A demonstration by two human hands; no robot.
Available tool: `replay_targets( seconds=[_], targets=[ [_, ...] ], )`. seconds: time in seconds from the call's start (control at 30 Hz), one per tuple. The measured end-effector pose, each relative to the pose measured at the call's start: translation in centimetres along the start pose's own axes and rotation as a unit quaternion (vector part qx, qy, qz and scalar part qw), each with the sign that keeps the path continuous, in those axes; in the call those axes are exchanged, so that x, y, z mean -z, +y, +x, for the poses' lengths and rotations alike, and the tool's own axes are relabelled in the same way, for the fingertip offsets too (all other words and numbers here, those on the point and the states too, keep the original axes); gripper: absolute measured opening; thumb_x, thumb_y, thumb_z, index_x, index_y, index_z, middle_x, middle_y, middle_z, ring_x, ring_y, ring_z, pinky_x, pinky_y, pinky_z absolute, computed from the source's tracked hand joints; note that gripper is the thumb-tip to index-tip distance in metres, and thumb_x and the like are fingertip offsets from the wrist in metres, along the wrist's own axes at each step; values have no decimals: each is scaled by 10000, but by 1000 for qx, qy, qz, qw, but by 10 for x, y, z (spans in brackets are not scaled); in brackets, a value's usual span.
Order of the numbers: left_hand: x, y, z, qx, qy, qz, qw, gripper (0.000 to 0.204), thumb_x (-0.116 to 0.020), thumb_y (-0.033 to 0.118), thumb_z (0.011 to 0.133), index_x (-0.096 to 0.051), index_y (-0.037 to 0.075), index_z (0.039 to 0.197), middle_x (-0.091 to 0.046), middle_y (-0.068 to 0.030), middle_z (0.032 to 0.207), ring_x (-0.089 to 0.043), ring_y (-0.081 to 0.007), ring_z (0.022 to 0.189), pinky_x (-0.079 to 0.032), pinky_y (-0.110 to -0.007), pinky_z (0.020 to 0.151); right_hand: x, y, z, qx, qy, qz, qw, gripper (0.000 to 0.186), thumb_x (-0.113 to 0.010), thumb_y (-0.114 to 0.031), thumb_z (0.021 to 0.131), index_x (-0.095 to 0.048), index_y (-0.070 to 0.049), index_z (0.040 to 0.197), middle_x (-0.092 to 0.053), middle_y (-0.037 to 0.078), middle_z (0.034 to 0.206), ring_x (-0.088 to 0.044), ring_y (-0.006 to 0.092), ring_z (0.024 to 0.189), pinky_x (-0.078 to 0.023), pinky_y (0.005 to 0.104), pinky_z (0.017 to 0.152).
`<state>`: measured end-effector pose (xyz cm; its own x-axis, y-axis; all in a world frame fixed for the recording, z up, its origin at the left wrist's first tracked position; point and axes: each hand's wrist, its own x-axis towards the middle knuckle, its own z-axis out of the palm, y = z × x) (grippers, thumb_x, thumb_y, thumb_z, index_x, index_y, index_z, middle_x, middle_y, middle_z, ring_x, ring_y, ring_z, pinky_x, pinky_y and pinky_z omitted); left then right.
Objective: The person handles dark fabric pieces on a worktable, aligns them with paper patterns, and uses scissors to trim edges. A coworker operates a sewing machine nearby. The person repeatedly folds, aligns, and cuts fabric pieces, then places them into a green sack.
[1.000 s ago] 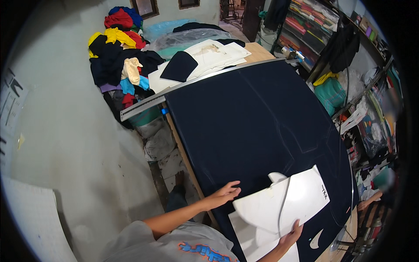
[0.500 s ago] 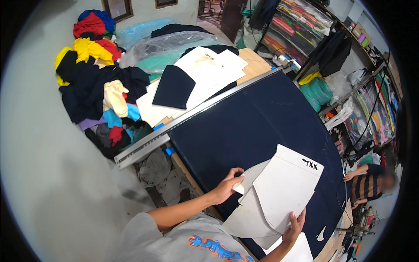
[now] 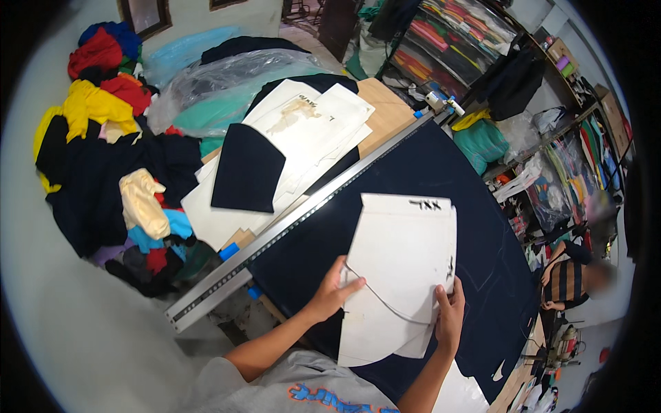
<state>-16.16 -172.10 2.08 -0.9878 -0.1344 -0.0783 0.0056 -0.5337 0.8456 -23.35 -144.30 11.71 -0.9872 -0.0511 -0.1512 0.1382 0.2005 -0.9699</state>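
Observation:
Several white card pattern pieces (image 3: pixel 406 255) are held as an overlapping stack in front of me, above the dark navy fabric (image 3: pixel 330 220) on the table. My left hand (image 3: pixel 333 292) grips their left edge, thumb on top and fingers behind. At the right edge my right hand (image 3: pixel 449 310) holds them the same way, thumb over the front. The top piece has black handwritten marks along its upper and right edges and a curved lower edge, with other pieces showing below it. Another white sheet (image 3: pixel 463 389) lies on the table near my right forearm.
A long metal rail (image 3: pixel 303 210) crosses the table. Beyond it lie more white patterns (image 3: pixel 303 131) and a navy cut piece (image 3: pixel 248 168). Heaped clothes (image 3: pixel 96 165) are at the left, shelves of folded fabric (image 3: pixel 454 41) at the back right. A co-worker (image 3: pixel 571 279) stands at the right.
Both hands have raised the pattern pieces and turned them more upright, drawing the stack together and leftward. The view has shifted a little. The co-worker's arms have moved.

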Motion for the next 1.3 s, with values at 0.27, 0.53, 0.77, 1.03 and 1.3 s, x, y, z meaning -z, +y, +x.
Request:
replay_targets(
  seconds=[0.27,0.53,0.77,1.03,1.3],
  targets=[
    [81,55,203,-46,104,-90,989,588,-750,168,1015,-496,47,1531,-682,-146,1345,-694,-255,1189,-600,-402,994,-45,-19,36,11,25,8,1000,503,-560,-286,1172,-486,-59,1614,-693,113,1206,-722,187,976,-593,336,881],
    [192,88,307,-198,303,384,850,625,-666,224,1083,-437,-17,1612,-609,-291,1525,-594,-416,1428,-457,-452,1201,-27,53,-21,-67,-15,-30,997,520,-575,-168,1156,-446,-77,1651,-674,127,1228,-726,191,999,-586,335,910],
    [82,-34,111,-139,121,201,962,262,-557,136,1167,-663,-44,1325,-692,-137,1361,-703,-231,1228,-571,-357,1060,18,101,-111,-126,49,-100,986,495,-591,-132,1130,-499,-109,1616,-698,117,1179,-739,181,960,-593,329,882],
    [3,-88,-78,68,-99,256,959,181,-574,108,1148,-699,17,1243,-741,-76,1119,-709,-143,992,-558,-291,883,47,152,-213,-50,77,-216,972,425,-613,-124,1106,-589,-110,1530,-712,135,1155,-736,273,1011,-590,395,929],
    [-53,-104,-135,146,-267,332,893,206,-554,76,1142,-712,-9,1242,-758,-92,1127,-720,-153,1018,-573,-305,928,87,203,-333,-115,133,-209,962,293,-581,-153,1106,-696,-104,1371,-752,162,1163,-742,350,1079,-576,464,954]
  ],
)
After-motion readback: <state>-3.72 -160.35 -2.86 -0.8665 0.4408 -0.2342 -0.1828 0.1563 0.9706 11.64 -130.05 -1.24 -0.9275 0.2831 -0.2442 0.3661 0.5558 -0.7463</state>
